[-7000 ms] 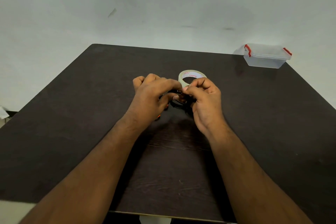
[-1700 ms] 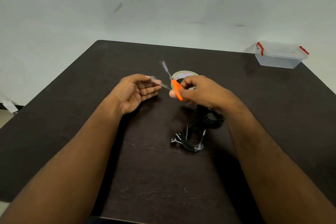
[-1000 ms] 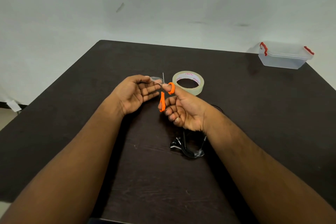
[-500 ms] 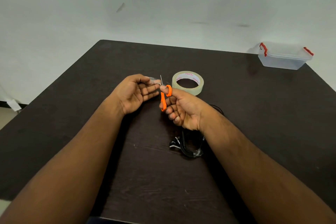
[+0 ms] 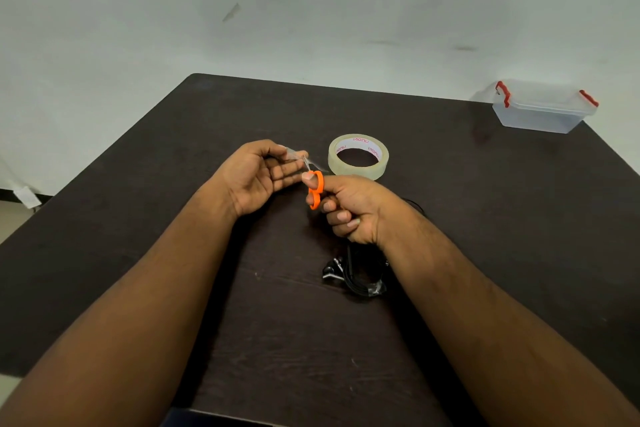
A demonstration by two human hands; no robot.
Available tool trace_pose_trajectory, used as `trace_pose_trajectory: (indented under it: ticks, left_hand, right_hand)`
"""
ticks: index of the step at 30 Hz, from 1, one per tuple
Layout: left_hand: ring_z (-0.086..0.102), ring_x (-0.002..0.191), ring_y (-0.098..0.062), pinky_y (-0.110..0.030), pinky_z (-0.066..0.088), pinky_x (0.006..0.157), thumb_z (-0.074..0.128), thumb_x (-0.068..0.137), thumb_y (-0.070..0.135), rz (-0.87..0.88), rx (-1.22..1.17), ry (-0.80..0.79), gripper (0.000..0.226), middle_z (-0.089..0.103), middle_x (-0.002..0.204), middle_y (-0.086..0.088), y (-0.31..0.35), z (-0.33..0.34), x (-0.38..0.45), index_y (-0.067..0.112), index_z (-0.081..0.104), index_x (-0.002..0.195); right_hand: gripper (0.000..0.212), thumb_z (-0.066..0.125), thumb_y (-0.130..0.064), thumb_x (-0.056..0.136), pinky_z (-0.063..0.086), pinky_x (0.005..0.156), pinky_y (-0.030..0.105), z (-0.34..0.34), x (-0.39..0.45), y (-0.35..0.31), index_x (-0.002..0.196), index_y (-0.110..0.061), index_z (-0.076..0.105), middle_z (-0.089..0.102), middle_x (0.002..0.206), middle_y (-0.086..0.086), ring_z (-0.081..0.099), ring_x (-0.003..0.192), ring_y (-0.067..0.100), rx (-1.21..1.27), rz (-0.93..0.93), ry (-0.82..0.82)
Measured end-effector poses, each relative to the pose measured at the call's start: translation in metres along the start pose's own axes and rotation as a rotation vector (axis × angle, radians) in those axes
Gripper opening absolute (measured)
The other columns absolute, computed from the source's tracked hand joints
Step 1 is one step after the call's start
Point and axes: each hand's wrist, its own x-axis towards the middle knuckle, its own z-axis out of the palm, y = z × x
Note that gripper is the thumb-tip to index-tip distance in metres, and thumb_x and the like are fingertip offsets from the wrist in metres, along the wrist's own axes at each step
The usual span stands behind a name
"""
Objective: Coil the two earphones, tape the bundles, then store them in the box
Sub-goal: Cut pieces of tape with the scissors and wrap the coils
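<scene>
Earphone bundle (image 5: pixel 356 274) partly hidden under right forearm; 2nd bundle barely shows. Scissor blades (image 5: pixel 305 163) too thin/blurred to tell if open. Tabletop (image 5: pixel 485 218) cut off at btm edge.

Two bare hands are in view: the left hand (image 5: pixel 258 177) at 10 o'clock of the table's middle and the right hand (image 5: pixel 349 208) at 12 o'clock. One pair of orange-handled scissors (image 5: pixel 316 189) sits between them. One clear strip of tape (image 5: pixel 294 154) is at the left fingertips. One roll of clear tape with a white core (image 5: pixel 358 157) lies at 1 o'clock. One coiled black earphone bundle (image 5: pixel 356 276) is plainly countable near the centre; a second cannot be told. One lidded clear plastic box with red clips (image 5: pixel 540 111) stands at 2 o'clock. All are on one dark brown wooden table (image 5: pixel 138 218).
</scene>
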Motion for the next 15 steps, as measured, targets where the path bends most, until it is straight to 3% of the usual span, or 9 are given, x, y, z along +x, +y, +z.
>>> trace_pose_trajectory:
  ticks: [4,7,11,15]
  left_hand:
    - [0.072,0.091,-0.023,-0.036,0.059,0.079,0.043,0.089,0.007,-0.014,0.008,-0.012,0.035,0.072,0.106,-0.019,0.001,-0.002,0.000,0.008,0.068,0.063]
    - [0.070,0.097,-0.026,-0.040,0.056,0.086,0.044,0.088,0.009,-0.029,0.018,-0.013,0.042,0.072,0.106,-0.015,0.003,-0.004,0.000,0.010,0.073,0.057]
    - [0.072,0.095,-0.028,-0.041,0.057,0.076,0.048,0.089,0.014,0.037,0.050,0.147,0.032,0.074,0.103,-0.009,0.010,-0.009,-0.001,0.012,0.069,0.065]
    - [0.073,0.085,-0.024,-0.035,0.058,0.066,0.053,0.087,0.016,0.155,0.082,0.343,0.014,0.074,0.094,-0.003,0.010,-0.009,-0.004,0.013,0.065,0.081]
  right_hand:
    - [0.036,0.069,-0.038,0.085,0.015,0.029,0.011,0.001,-0.001,0.001,0.068,-0.008,0.059,0.039,0.042,-0.006,0.025,0.027,0.003,-0.109,-0.050,0.066]
    - [0.035,0.078,-0.035,0.076,0.021,0.032,0.013,0.003,0.000,0.004,0.061,-0.010,0.058,0.043,0.037,-0.006,0.029,0.027,0.006,-0.371,-0.176,0.224]
    - [0.042,0.081,-0.037,0.063,0.032,0.046,0.025,0.000,0.005,0.007,0.049,-0.015,0.048,0.048,0.045,-0.004,0.046,0.045,0.014,-0.908,-0.362,0.521]
    - [0.036,0.082,-0.039,0.063,0.035,0.052,0.025,-0.003,0.007,0.006,0.059,-0.020,0.052,0.060,0.064,-0.005,0.059,0.066,0.017,-1.028,-0.387,0.579]
